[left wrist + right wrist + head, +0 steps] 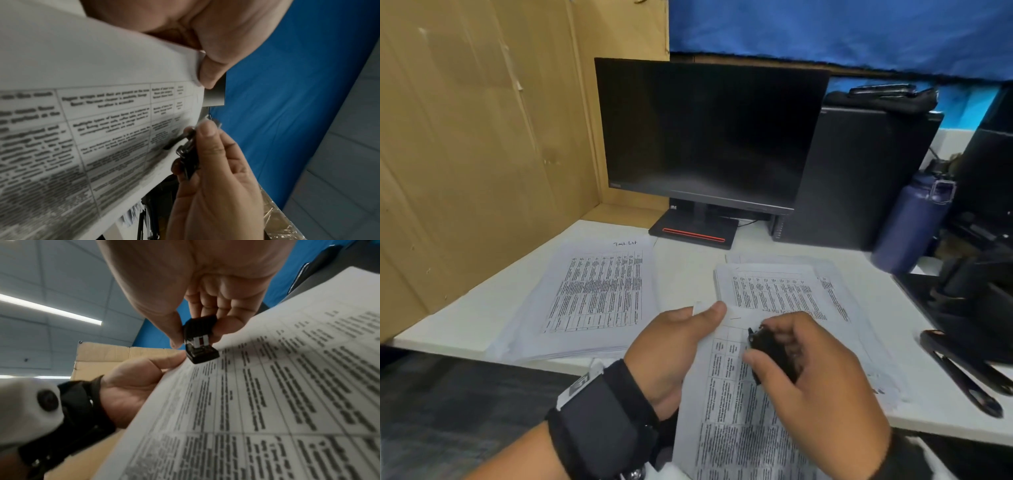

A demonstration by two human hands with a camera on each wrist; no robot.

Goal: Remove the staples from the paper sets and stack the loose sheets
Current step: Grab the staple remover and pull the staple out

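A handwritten note, seemingly "Task list", is showing atop the paper stack point(599, 291) at the worktop's left edge; the printed tables everywhere are blurring beyond reading.

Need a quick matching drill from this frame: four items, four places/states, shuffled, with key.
Items
1. staple remover
2. held paper set
3. blue bottle
4. monitor

Places/states
A. screen dark, at the back of the desk
B. pinched near its top corner by the left hand
C. standing at the right, beside the black computer tower
D. gripped in the right hand, near the sheet's corner

Pairs: 1-D, 2-B, 3-C, 4-A
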